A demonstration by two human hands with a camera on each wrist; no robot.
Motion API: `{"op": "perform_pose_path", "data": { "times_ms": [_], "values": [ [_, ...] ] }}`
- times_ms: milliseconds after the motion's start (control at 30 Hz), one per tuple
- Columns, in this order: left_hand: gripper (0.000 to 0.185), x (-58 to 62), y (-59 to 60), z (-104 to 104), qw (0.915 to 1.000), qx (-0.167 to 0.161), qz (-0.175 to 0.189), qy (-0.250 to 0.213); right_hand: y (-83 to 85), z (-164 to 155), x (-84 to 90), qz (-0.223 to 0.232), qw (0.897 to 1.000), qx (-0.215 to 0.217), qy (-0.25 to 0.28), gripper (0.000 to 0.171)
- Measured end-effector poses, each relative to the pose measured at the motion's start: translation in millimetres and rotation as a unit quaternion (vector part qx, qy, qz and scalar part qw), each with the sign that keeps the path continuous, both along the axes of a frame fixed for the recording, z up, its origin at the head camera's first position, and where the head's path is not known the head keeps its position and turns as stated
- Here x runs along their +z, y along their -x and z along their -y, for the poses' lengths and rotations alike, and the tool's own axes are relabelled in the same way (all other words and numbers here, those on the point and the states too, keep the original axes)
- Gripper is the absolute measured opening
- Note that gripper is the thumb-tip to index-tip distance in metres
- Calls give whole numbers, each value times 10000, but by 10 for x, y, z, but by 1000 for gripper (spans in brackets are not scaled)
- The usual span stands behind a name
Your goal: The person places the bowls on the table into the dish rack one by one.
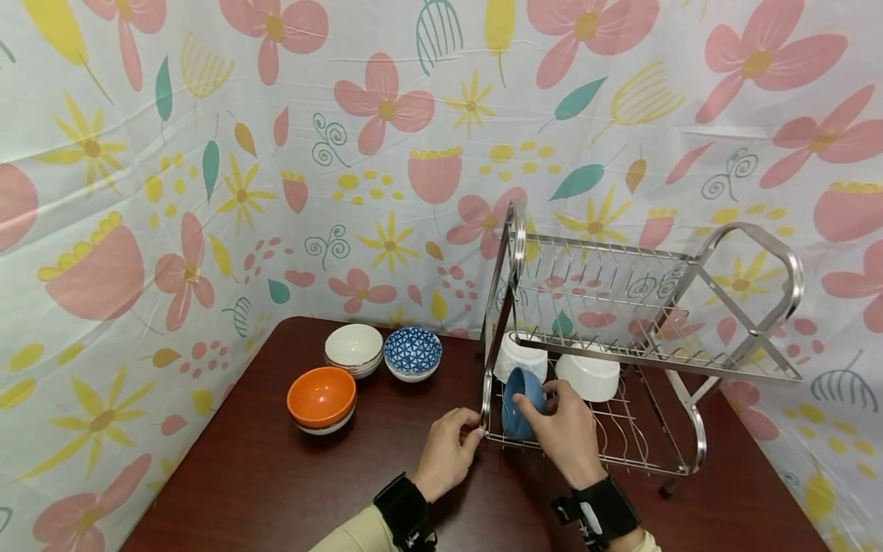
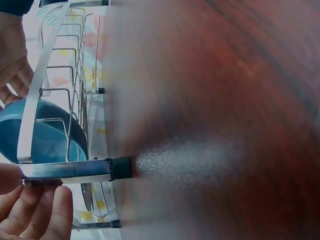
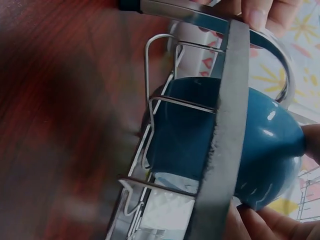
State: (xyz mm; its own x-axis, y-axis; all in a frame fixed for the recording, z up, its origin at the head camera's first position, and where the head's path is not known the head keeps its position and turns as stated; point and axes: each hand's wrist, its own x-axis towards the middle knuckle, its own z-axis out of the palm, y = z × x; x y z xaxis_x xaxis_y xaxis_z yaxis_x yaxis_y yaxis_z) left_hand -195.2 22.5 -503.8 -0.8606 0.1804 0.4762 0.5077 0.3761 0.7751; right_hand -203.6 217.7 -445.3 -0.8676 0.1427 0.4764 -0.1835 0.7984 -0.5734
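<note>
My right hand (image 1: 567,431) holds a blue bowl (image 1: 520,406) on its side in the front left of the lower tier of a metal dish rack (image 1: 607,353). Thumb and fingers grip the bowl around its base and wall. In the right wrist view the glossy blue bowl (image 3: 270,135) shows behind the rack's front bar (image 3: 227,115). At the rack's front left corner, my left hand (image 1: 448,452) pinches the metal frame. The left wrist view shows its fingers (image 2: 37,212) around the rack's leg bar (image 2: 70,170), close to the blue bowl (image 2: 50,127).
Behind the blue bowl, a white textured bowl (image 1: 513,356) and a plain white bowl (image 1: 593,376) stand tilted in the rack. On the table (image 1: 290,491) at left sit an orange bowl (image 1: 322,397), stacked white bowls (image 1: 354,346) and a blue-patterned bowl (image 1: 412,353). A flowered cloth (image 1: 386,176) hangs behind.
</note>
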Motion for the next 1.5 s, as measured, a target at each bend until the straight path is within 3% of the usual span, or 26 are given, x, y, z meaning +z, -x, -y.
{"op": "perform_pose_path", "data": {
  "times_ms": [400,900,1000,1133,1300,1500],
  "values": [
    [8,-23,5,4,10000,-15,-37,15,-33,-52,-21,691,9975,46,118,62],
    [9,-24,-3,-4,10000,-68,-50,-38,-55,-63,-20,653,9978,-124,5,72],
    [10,-22,-8,1,9999,-84,-48,-71,-65,-46,-14,353,9993,-78,15,75],
    [10,-19,-8,3,9999,-80,-42,-113,-58,-5,-20,-485,9984,288,17,69],
    [9,-22,-1,-1,9999,-19,-18,-123,-74,93,-20,-1353,9853,1031,-126,67],
    [8,-14,-4,2,10000,5,-33,-53,-96,263,-14,-1753,9725,1522,-187,61]
  ]
}}
